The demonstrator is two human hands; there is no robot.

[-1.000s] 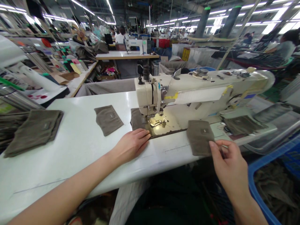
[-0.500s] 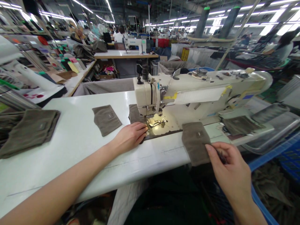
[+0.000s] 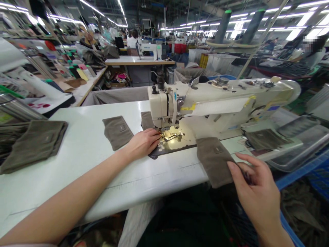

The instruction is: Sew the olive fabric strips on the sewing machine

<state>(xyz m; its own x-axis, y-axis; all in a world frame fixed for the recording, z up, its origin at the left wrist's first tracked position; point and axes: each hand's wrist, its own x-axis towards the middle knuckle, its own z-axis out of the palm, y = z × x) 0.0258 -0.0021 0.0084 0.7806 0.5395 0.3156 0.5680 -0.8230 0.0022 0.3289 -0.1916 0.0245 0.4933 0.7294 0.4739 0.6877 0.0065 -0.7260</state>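
Observation:
My left hand [image 3: 144, 142] lies on the machine bed beside the presser foot [image 3: 170, 134] of the cream sewing machine [image 3: 218, 99], fingers together on the edge of a brown fabric piece [image 3: 146, 120] that runs behind the needle. My right hand [image 3: 253, 190] pinches the near right edge of another brown pocket piece [image 3: 214, 160] with a small label, which hangs partly over the table's front edge. A third brown piece [image 3: 117, 131] lies flat on the white table [image 3: 84, 161], left of my left hand.
A stack of brown pieces [image 3: 33, 144] sits at the table's left end. More pieces [image 3: 262, 139] rest on a tray right of the machine. A blue bin [image 3: 305, 206] with fabric stands at the lower right. Other workstations and people fill the background.
My left hand moved forward to the presser foot. My right hand drew the labelled brown piece left and toward me, so it now overhangs the table edge.

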